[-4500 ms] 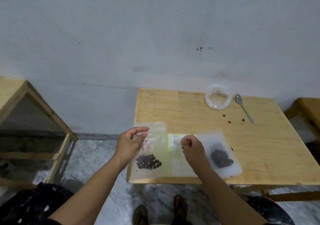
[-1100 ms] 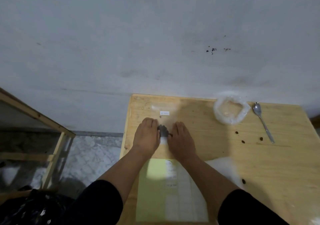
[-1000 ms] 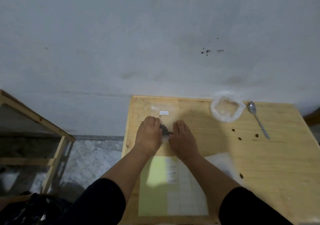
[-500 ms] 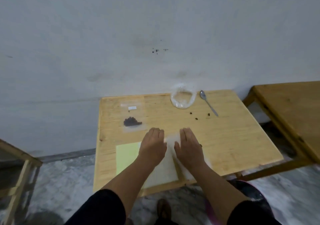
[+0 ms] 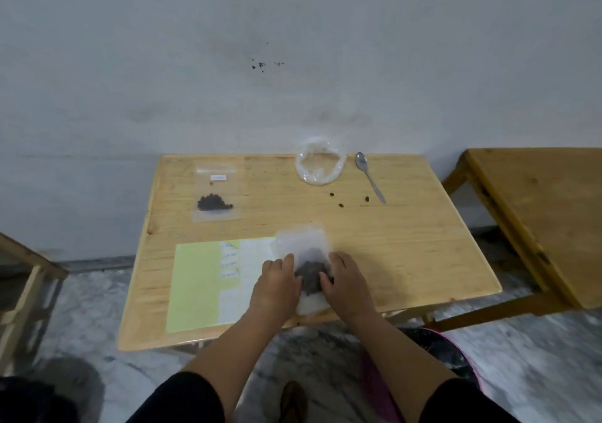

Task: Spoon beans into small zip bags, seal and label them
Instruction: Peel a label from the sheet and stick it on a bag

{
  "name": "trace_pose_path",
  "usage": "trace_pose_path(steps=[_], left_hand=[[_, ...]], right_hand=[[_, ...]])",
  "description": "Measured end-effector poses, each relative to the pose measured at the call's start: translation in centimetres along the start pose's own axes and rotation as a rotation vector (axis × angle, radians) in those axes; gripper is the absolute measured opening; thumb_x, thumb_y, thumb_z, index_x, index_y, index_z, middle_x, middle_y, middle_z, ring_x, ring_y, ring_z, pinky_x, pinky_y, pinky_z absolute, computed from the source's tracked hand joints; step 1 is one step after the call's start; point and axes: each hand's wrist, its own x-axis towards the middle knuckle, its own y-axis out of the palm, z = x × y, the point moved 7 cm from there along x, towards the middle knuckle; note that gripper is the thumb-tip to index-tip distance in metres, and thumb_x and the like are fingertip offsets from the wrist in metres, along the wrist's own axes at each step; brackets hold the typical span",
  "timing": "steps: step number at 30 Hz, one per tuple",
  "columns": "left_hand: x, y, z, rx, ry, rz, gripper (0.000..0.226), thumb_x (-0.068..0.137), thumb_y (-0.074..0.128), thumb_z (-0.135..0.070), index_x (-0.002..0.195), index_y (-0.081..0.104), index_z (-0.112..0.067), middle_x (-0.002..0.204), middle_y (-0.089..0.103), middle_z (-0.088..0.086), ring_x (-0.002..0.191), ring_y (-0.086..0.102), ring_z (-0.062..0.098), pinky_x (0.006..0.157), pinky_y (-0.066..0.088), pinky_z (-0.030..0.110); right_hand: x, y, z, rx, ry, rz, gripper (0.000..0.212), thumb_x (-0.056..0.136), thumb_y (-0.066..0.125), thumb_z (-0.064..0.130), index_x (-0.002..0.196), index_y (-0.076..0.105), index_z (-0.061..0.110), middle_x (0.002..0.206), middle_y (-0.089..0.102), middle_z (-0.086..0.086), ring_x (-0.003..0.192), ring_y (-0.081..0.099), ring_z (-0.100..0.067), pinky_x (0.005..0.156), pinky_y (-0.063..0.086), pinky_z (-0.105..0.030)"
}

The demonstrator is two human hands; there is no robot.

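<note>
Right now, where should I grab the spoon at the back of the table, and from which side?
Take the spoon by its handle end, which points toward you and to the right. It lies flat with the bowl near the wall, beside the clear bag, so coming from the near right with your right hand probably avoids that bag.

We seem to be in a plain room of a home, not a lab or shop. Beyond our hands (image 5: 312, 279) a bare grey wall (image 5: 293, 48) shows stains and dark specks. The counter (image 5: 407, 243) under them is a small raw-wood table; a second one (image 5: 537, 211) stands to their right, a wooden frame (image 5: 22, 279) to their left. Below is a mottled marble-like floor (image 5: 521, 357).
</note>
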Motion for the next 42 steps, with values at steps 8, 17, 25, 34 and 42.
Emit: trace_pose_path(steps=[8,17,25,34,42], left_hand=[[-0.6,-2.1,-1.1,-0.188,-0.081,-0.215,0.04,0.096,0.044,-0.033,0.131,0.044,-0.015,0.124,0.054,0.011,0.111,0.05,0.026,0.086,0.042,0.032],[-2.5,-7.4,5.8,-0.723,-0.237,-0.397,0.04,0.087,0.064,-0.036,0.125,0.054,-0.031,0.104,0.057,-0.002,0.088,0.055,0.011,0.077,0.039,0.022],[-4.8,-9.1,15.9,-0.834,-0.329,-0.216,0.038,0.083,0.07,-0.016,0.115,0.061,-0.036,0.108,0.057,-0.01,0.1,0.054,0.008,0.084,0.045,0.022],[-4.7,-11.0,22.9,-0.825,-0.371,-0.245,0.032,0.087,0.065,-0.011,0.111,0.061,-0.032,0.114,0.056,-0.009,0.119,0.048,0.011,0.099,0.04,0.027],[-4.7,-10.9,24.2,-0.827,-0.354,-0.206,0.032,0.088,0.064,-0.012,0.11,0.061,-0.035,0.119,0.057,-0.01,0.125,0.046,0.012,0.097,0.037,0.024]], right_hand=[[0.3,-2.4,0.4,0.259,-0.043,-0.156,0.036,0.081,0.065,0.009,0.115,0.06,-0.001,0.117,0.057,-0.018,0.108,0.053,-0.028,0.089,0.034,-0.018],[1.9,-0.9,7.3,0.494,-0.136,-0.01,0.032,0.086,0.06,0.006,0.117,0.064,0.014,0.117,0.064,-0.005,0.096,0.055,-0.006,0.077,0.031,0.005],[1.1,5.4,14.5,0.455,-0.154,0.089,0.035,0.086,0.059,0.011,0.121,0.06,0.015,0.098,0.066,-0.008,0.088,0.059,-0.019,0.074,0.037,-0.013],[1.8,8.7,14.6,0.182,0.073,0.054,0.03,0.087,0.055,0.008,0.117,0.059,0.002,0.11,0.065,-0.014,0.107,0.057,-0.029,0.087,0.041,-0.03],[1.9,9.2,15.4,0.232,0.155,-0.015,0.019,0.088,0.056,0.005,0.105,0.063,0.002,0.098,0.069,-0.013,0.093,0.062,-0.024,0.084,0.05,-0.032]])
